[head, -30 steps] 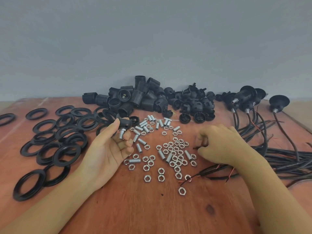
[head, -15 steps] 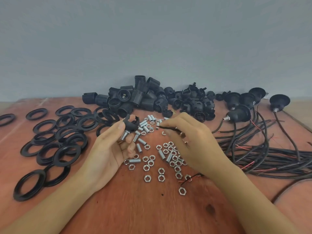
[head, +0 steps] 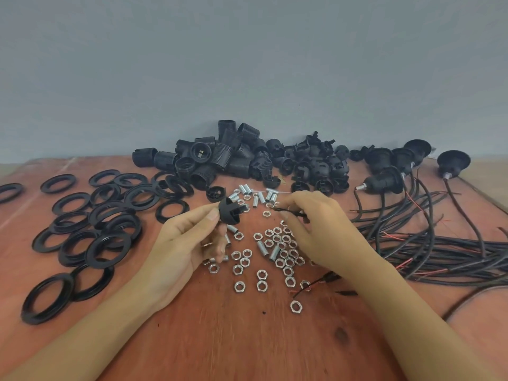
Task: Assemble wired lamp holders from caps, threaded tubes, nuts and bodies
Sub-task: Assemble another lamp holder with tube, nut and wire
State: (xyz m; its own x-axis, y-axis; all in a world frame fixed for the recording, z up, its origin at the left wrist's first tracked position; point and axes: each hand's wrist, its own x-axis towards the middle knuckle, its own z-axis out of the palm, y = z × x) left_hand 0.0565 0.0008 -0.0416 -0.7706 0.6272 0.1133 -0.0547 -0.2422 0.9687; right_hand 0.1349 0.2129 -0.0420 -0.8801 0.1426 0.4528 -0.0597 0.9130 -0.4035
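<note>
A small black domed plastic cap (head: 229, 213) is held just above the reddish-brown wooden table (head: 220, 339). It is pinched between the thumb and the curled fingers (head: 219, 247) of the left hand (head: 184, 243). The end of a thin black insulated wire (head: 292, 213) is pinched in the closed fingers of the right hand (head: 319, 232). It is pointed towards the cap, close to it but not touching. Whether a tube is already seated in the cap cannot be told.

Beneath and between the hands, small silver hexagonal steel nuts (head: 275, 257) and short silver threaded tubes (head: 261, 196) are scattered. Ribbed black plastic bodies (head: 220, 160) are piled behind them. Flat black plastic rings (head: 96, 229) are spread at the left, and finished holders (head: 384, 180) with trailing leads are laid at the right.

The step is judged to be the threading of the wire through the cap. The cap is expected to be light, rigid and smooth, so it is best gripped by its rim with the centre hole left uncovered. The wire is likely to be limp and should be taken close to its tip, lest it buckle or its strands fray at the hole.
</note>
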